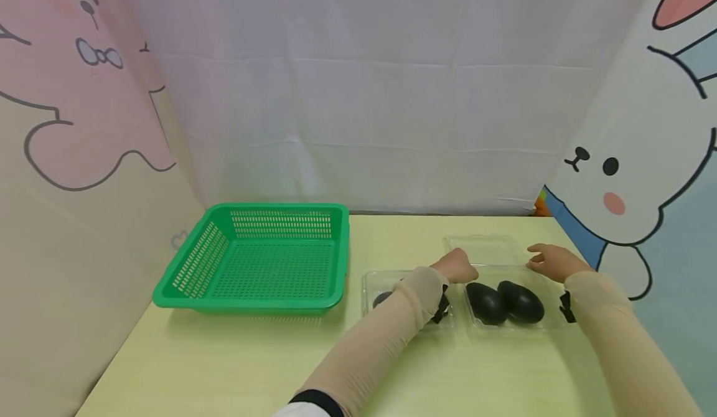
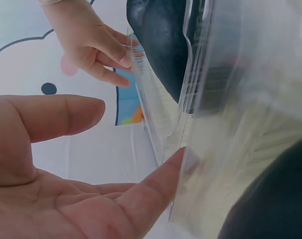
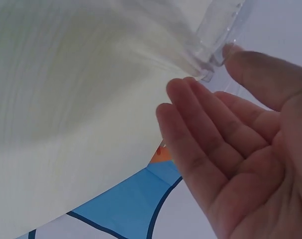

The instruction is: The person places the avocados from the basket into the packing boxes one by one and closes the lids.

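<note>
A clear plastic clamshell box (image 1: 538, 280) holds two dark avocados (image 1: 522, 302) side by side, with its lid (image 1: 486, 250) folded open behind it. My left hand (image 1: 456, 266) is at the box's back left corner. In the left wrist view its thumb stands apart, and one fingertip (image 2: 176, 162) touches clear plastic. My right hand (image 1: 556, 262) is at the back right corner. In the right wrist view its fingers (image 3: 190, 144) are extended, with the thumb tip at the plastic edge. A second clear box (image 1: 371, 279) lies partly under my left forearm, a dark avocado (image 1: 383, 299) showing inside.
A green plastic basket (image 1: 252, 305) stands on the left of the pale yellow table (image 1: 269, 367). White cloth (image 1: 358, 106) hangs behind the table. Printed cartoon cloth (image 1: 633, 174) borders the right side, close to my right arm.
</note>
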`<state>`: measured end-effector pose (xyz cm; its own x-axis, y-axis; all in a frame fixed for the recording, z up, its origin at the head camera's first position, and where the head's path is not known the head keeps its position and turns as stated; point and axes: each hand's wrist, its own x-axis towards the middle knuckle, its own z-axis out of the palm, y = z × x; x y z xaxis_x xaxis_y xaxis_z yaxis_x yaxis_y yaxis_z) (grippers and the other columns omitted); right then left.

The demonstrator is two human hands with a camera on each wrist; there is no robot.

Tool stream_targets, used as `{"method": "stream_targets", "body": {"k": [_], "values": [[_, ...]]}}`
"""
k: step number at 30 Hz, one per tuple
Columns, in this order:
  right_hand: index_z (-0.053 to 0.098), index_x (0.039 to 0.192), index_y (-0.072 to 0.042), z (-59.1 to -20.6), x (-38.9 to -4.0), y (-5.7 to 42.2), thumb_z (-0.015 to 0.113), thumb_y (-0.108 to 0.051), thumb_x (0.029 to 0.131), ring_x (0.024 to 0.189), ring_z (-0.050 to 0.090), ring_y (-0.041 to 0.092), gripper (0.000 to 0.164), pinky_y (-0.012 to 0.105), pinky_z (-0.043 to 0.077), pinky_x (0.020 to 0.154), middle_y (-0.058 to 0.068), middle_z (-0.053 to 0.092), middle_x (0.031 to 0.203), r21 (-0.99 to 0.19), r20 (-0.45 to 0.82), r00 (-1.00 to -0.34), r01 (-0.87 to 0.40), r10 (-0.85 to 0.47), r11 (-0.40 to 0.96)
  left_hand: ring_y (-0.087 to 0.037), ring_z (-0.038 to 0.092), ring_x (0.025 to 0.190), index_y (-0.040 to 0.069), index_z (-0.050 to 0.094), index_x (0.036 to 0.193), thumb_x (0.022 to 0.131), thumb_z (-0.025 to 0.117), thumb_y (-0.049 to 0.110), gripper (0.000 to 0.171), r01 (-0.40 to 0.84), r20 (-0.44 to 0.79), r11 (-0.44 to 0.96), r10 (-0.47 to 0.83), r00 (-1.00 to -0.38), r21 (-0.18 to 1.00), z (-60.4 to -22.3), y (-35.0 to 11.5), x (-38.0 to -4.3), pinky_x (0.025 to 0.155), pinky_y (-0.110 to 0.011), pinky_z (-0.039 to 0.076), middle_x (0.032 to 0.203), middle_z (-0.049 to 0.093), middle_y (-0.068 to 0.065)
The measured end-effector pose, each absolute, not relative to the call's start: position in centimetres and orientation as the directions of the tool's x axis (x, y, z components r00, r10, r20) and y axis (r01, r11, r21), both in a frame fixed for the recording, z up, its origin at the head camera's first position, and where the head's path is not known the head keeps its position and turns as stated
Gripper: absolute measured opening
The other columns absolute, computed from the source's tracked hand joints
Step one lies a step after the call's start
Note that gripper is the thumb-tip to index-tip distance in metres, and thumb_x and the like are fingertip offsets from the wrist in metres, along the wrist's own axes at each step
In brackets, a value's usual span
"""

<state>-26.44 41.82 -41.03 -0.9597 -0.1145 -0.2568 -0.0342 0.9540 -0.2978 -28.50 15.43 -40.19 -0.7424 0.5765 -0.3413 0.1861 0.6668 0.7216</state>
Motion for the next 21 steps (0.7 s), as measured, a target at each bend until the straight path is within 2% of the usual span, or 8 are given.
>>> {"method": "stream_targets", "body": {"k": [2,3,6,9,10,14,17,21], "values": [[0.039,0.129,0.023,-41.18,-26.44,41.89,0.062,-0.016,0.093,0.104,0.059,0.05,0.058,0.059,0.045,0.088,0.035,0.062,0.111,-0.303,-0.243,-0.964,-0.033,-0.111,0.952,-0.011,0.019,0.045,-0.003,0.061,0.086,0.096,0.053,0.014,0.021,0.156,-0.358,0.672,0.559,-0.748,0.724,-40.1,15.45,-28.49,0.048,-0.027,0.026,0.082,0.056,0.001],[0.038,0.13,0.024,-41.24,-26.44,41.93,0.063,-0.017,0.093,0.103,0.059,0.05,0.06,0.059,0.045,0.088,0.036,0.061,0.112,-0.306,-0.234,-0.966,-0.035,-0.111,0.951,-0.011,0.02,0.046,-0.006,0.06,0.11,0.096,0.054,0.016,0.026,0.149,-0.362,0.68,0.548,-0.754,0.718,-40.07,15.48,-28.49,0.049,-0.028,0.028,0.095,0.059,-0.003],[0.032,0.132,0.025,-41.38,-26.34,42.03,0.066,-0.018,0.091,0.101,0.06,0.048,0.068,0.058,0.046,0.086,0.036,0.06,0.113,-0.324,-0.203,-0.974,-0.031,-0.101,0.945,-0.013,0.024,0.045,0.003,0.016,0.154,0.097,0.055,0.021,0.072,0.096,-0.373,0.692,0.494,-0.786,0.715,-39.85,15.58,-28.42,0.051,-0.03,0.03,0.111,0.063,-0.009],[0.027,0.134,0.026,-41.61,-26.24,42.11,0.069,-0.018,0.089,0.099,0.06,0.048,0.076,0.057,0.047,0.084,0.036,0.059,0.112,-0.342,-0.169,-0.982,-0.024,-0.087,0.94,-0.014,0.024,0.043,0.005,0.01,0.156,0.096,0.056,0.026,0.079,0.03,-0.366,0.686,0.424,-0.828,0.727,-39.8,15.73,-28.4,0.048,-0.031,0.028,0.064,0.053,-0.007],[0.026,0.135,0.025,-41.67,-26.21,42.11,0.069,-0.018,0.088,0.099,0.061,0.047,0.077,0.057,0.047,0.083,0.036,0.059,0.112,-0.345,-0.158,-0.984,-0.023,-0.082,0.938,-0.015,0.026,0.043,0.006,0.009,0.156,0.096,0.058,0.026,0.08,0.003,-0.36,0.673,0.399,-0.843,0.739,-39.75,15.75,-28.37,0.048,-0.032,0.028,0.061,0.05,-0.007],[0.031,0.135,0.021,-41.78,-26.08,42.09,0.073,-0.017,0.086,0.098,0.06,0.048,0.075,0.058,0.048,0.081,0.036,0.058,0.11,-0.37,-0.104,-0.992,-0.024,-0.067,0.929,-0.018,0.042,0.059,0.011,0.011,0.156,0.092,0.061,0.027,0.083,-0.02,-0.298,0.63,0.34,-0.892,0.777,-39.65,15.68,-28.4,0.058,-0.033,0.035,0.097,0.064,-0.014],[0.037,0.129,0.017,-41.64,-25.91,42.06,0.075,-0.015,0.084,0.098,0.059,0.048,0.067,0.058,0.048,0.081,0.036,0.056,0.111,-0.406,-0.068,-0.996,-0.021,-0.053,0.914,-0.02,0.046,0.071,0.016,0.015,0.155,0.09,0.063,0.024,0.082,0.006,-0.249,0.602,0.34,-0.907,0.799,-39.59,15.51,-28.52,0.064,-0.034,0.038,0.133,0.053,-0.018],[0.045,0.118,0.013,-41.36,-25.64,42.18,0.076,-0.014,0.083,0.097,0.059,0.047,0.054,0.058,0.047,0.08,0.035,0.055,0.112,-0.407,-0.015,-0.999,-0.025,-0.034,0.913,-0.019,0.043,0.067,0.022,0.017,0.155,0.091,0.061,0.021,0.078,0.028,-0.208,0.551,0.361,-0.909,0.834,-39.42,15.32,-28.63,0.061,-0.033,0.037,0.139,0.047,-0.017]]}}
